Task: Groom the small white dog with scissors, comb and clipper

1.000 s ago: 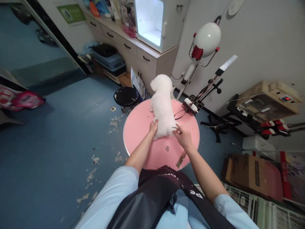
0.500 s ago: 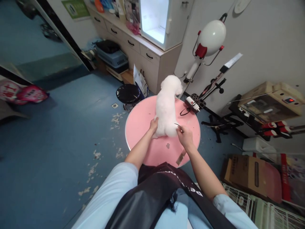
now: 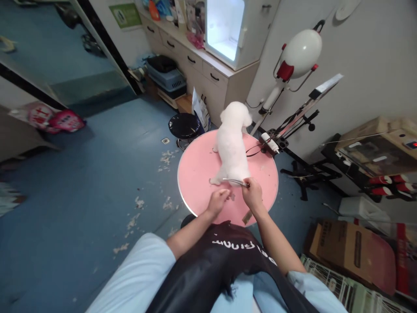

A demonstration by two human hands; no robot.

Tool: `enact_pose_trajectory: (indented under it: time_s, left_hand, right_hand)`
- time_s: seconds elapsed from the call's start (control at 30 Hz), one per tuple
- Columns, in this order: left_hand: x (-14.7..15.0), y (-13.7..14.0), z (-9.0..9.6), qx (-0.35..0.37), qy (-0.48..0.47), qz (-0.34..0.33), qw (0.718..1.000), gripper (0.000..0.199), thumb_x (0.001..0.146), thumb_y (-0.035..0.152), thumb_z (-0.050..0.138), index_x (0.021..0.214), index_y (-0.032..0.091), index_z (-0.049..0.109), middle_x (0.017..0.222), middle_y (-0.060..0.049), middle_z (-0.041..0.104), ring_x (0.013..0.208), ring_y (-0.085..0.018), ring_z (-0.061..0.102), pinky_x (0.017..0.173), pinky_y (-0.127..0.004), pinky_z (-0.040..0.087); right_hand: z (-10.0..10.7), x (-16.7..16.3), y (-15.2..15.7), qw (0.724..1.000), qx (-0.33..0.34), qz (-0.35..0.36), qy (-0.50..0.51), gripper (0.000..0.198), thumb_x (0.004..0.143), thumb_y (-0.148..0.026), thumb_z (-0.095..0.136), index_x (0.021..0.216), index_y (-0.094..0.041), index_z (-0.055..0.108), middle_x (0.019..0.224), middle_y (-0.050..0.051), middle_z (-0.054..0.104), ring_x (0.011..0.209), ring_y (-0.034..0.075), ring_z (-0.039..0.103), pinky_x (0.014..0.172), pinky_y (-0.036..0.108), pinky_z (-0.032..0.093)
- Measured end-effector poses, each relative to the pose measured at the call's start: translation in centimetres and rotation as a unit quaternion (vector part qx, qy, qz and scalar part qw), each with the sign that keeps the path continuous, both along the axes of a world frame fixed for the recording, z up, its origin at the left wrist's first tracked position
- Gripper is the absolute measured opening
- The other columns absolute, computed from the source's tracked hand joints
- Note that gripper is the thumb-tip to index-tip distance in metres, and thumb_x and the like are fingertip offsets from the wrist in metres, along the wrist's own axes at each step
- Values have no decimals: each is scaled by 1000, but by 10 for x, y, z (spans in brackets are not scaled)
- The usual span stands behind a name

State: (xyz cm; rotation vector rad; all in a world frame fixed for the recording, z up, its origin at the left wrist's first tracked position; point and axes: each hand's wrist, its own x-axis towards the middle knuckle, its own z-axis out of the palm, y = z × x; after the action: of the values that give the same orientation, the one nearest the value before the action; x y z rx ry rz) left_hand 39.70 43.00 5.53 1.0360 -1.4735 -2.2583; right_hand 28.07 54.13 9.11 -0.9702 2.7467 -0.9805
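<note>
A white fluffy dog stands on the round pink table, its rear toward me and its head turned to the right. My right hand grips a pair of scissors, whose blades point left across the dog's rump. Just below and left of the blades is my left hand, apart from the dog. Its fingers are curled together, and whether anything is in them cannot be made out. A small grey tuft of hair lies on the table beside those fingers.
A white bottle and a black tool holder stand at the table's right edge. A white and red dryer rises behind. A black round stool sits at the far left. Hair clumps litter the floor.
My left hand has let go of the dog's left hind side and moved back toward me. My right hand has brought the scissors lower, with the blades now lying across the rump.
</note>
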Motion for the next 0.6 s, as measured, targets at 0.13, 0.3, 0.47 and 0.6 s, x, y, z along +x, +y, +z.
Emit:
enact_pose_trajectory:
  time_s: [0.13, 0.3, 0.47, 0.6]
  left_hand:
    - [-23, 43, 36, 283, 29, 31, 958, 25, 74, 38, 75, 77, 15, 67, 74, -3, 66, 62, -9, 55, 58, -21, 38]
    - [-67, 37, 68, 388, 8, 99, 916, 18, 89, 21, 57, 72, 14, 60, 64, -1, 61, 56, -9, 55, 55, -20, 39]
    - [-80, 31, 70, 379, 8, 128, 917, 24, 82, 7, 59, 62, 17, 50, 49, 1, 49, 47, -7, 43, 45, -20, 32]
    - [-80, 34, 71, 317, -2, 124, 940, 18, 83, 11, 59, 65, 15, 56, 52, 1, 49, 43, -6, 39, 42, -20, 28]
  right_hand:
    - [5, -5, 4, 1000, 12, 6, 10, 12, 80, -20, 50, 76, -19, 61, 80, 6, 64, 77, 21, 56, 72, 32, 39]
    - [11, -15, 3, 998, 42, 27, 37, 13, 77, -18, 49, 76, -18, 62, 77, 6, 63, 74, 20, 55, 72, 32, 40]
    - [19, -20, 7, 997, 15, 70, -12, 16, 83, -28, 51, 79, -19, 64, 78, 6, 64, 73, 20, 59, 70, 32, 46]
    - [14, -27, 37, 988, 32, 69, -132, 32, 92, -45, 43, 92, -18, 61, 65, 4, 63, 59, 20, 62, 56, 30, 49]
